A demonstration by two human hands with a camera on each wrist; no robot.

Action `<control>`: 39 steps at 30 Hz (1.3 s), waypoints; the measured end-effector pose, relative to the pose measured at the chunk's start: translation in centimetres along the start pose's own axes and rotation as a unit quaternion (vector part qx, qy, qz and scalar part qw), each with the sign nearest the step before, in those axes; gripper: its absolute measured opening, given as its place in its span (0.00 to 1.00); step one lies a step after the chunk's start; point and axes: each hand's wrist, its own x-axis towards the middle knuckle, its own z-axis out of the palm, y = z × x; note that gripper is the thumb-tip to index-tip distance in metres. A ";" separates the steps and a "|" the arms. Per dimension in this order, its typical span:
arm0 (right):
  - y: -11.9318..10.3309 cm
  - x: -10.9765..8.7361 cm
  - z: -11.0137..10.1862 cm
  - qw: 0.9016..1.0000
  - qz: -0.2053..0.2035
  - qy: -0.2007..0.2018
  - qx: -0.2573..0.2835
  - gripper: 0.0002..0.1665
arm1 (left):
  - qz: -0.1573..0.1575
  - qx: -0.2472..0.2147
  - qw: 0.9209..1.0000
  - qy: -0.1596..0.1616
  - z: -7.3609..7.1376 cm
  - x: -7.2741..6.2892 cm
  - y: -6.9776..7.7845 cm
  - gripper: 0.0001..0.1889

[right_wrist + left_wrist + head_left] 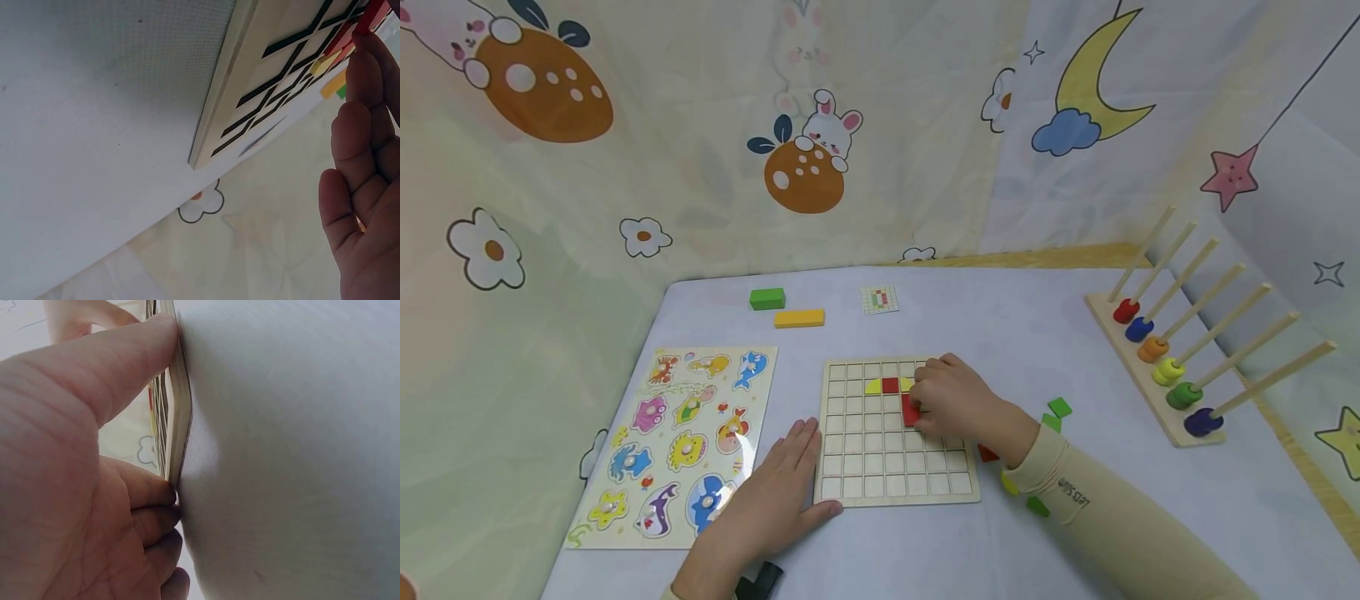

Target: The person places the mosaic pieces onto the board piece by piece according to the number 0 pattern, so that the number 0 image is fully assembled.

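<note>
A wooden grid board [872, 462] lies in the middle of the table, with yellow tiles and a red square tile [890, 385] in an upper row. My right hand [958, 400] is over the board's right part and pinches a red tile [373, 14] at the fingertips. That tile's left part [909, 410] shows below the row; the fingers hide the rest. My left hand [786, 475] rests at the board's left side with fingers straight, and its thumb [140, 344] touches the board's edge [180, 406] near the front corner.
Left of the board lies a sea-animal puzzle [707, 442]. Behind are a green block [767, 299], a yellow block [799, 318] and a small pattern card [880, 300]. Loose green tiles [1060, 407] lie beside my right forearm. A peg rack with coloured beads [1157, 367] stands at right.
</note>
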 end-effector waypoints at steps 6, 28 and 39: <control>0.0 -0.1 0.2 1.000 0.007 -0.005 -0.008 0.06 | 0.003 0.002 1.000 0.003 0.0 -0.1 0.1 0.57; 1.7 -1.3 -0.8 0.998 0.036 0.014 0.045 0.09 | 0.005 0.015 1.000 0.003 0.2 0.0 0.1 0.57; 4.3 -4.3 -2.7 0.992 0.077 0.051 0.084 0.12 | 0.003 0.008 1.000 -0.001 -0.1 -0.1 0.0 0.57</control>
